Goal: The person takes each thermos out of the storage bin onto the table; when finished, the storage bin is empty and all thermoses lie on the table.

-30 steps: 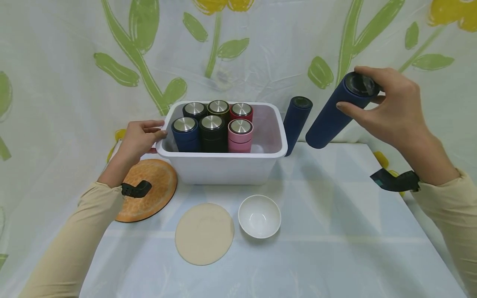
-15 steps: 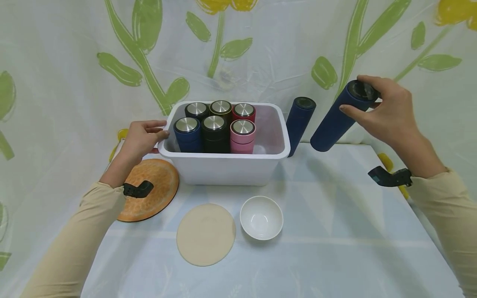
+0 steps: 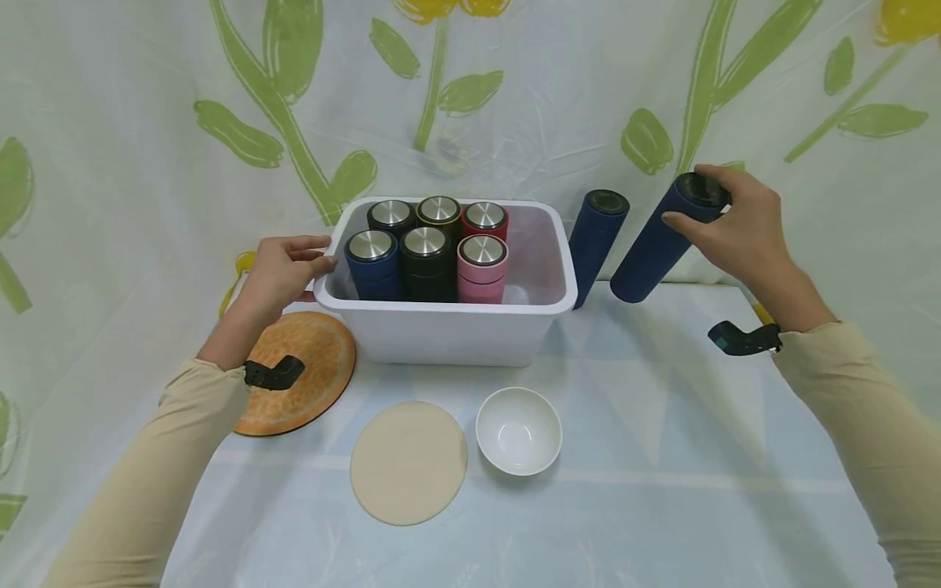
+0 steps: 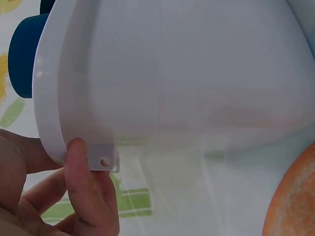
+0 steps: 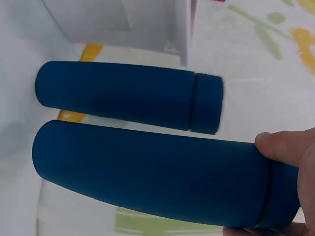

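My left hand grips the left rim of a white plastic bin. In the left wrist view its fingers curl under the rim by a small tab. Several flasks with steel-topped lids stand inside, among them a blue flask, a black flask and a pink flask. My right hand holds a dark blue thermos bottle around its black-topped cap. Whether its base touches the table is hard to tell. A matching blue thermos stands between it and the bin.
A white bowl and a round beige mat lie in front of the bin. An orange-brown round mat is partly under my left forearm. The flower-printed curtain hangs right behind the table.
My right hand has moved down and left with the thermos bottle, bringing it closer to the standing one. My left hand stays on the bin's rim. The view has shifted slightly.
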A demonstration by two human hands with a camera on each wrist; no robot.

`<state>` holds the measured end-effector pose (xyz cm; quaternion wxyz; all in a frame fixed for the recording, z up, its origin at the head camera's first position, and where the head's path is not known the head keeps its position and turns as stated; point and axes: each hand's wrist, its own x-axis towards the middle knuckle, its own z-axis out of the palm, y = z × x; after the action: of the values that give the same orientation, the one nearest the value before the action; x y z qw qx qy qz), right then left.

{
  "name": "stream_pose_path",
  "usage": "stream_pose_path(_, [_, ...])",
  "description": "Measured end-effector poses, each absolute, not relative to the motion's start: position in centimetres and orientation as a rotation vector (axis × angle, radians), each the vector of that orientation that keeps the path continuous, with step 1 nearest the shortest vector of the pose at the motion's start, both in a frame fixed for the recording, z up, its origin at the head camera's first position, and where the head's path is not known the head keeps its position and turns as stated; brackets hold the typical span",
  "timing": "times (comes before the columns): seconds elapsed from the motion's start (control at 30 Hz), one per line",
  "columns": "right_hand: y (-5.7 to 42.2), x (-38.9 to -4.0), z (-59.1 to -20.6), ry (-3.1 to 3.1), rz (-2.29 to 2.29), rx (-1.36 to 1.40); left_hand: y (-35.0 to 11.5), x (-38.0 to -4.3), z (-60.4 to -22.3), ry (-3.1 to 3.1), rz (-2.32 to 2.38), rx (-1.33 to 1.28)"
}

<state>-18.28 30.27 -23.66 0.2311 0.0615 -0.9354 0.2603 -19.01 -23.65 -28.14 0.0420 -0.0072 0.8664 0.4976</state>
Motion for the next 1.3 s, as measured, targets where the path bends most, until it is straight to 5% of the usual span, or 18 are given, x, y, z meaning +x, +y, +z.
stream_pose_path(1.3, [31.2,-22.7,-29.1,-2.634,0.81,0.119,-23.6,-18.9,-28.0,2.653,1.534,-0.016])
